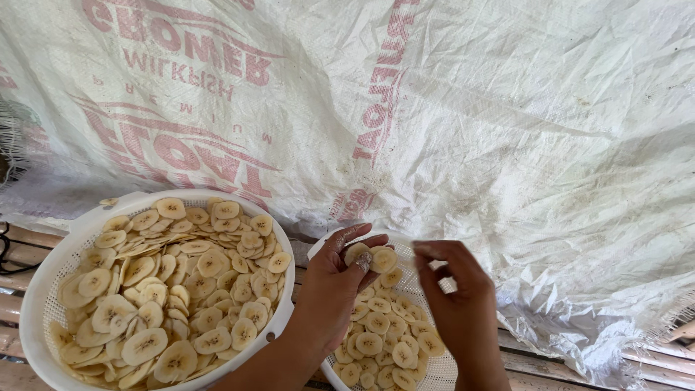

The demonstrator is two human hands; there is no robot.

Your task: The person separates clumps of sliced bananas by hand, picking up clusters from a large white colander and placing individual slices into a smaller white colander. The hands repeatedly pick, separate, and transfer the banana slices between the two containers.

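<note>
Left hand pinches a few banana slices over the small basket — right hand hovers, fingers curled, empty — next, peel one slice free.

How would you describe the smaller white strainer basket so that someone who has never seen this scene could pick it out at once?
Start from the big white woven sheet with red printing spread across the slats. At its lower edge sit two white perforated baskets of banana slices. The smaller basket is the right-hand one, directly under the left hand and right hand, unlike the large basket at far left.
</note>
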